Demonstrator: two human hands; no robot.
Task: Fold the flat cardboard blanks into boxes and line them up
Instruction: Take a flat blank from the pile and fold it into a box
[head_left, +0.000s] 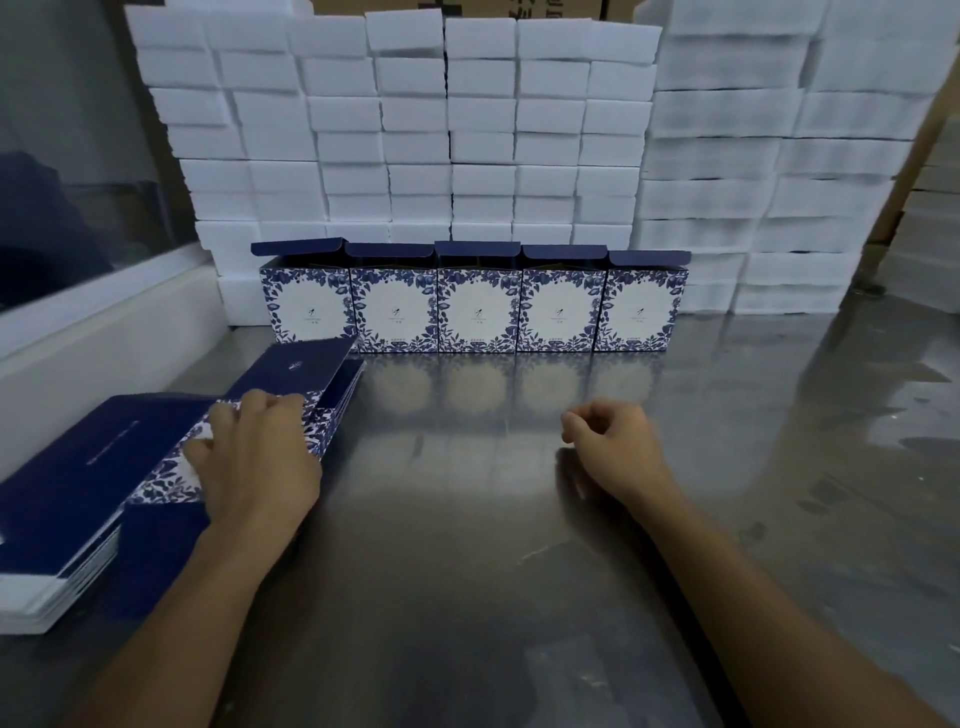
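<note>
A stack of flat blue-and-white floral cardboard blanks (78, 499) lies on the left of the steel table (493, 571). My left hand (254, 457) rests on the top blank (291, 374), its fingers curled over the blank's patterned edge and lifting it slightly. My right hand (608, 441) hovers just above the table's middle, fingers loosely curled, holding nothing. Several folded boxes (478, 306) with open dark blue lids stand side by side in a row at the back of the table.
A tall wall of white foam blocks (415, 130) rises right behind the row of boxes and spreads to the right. A white ledge (104, 332) under a glass pane borders the table on the left.
</note>
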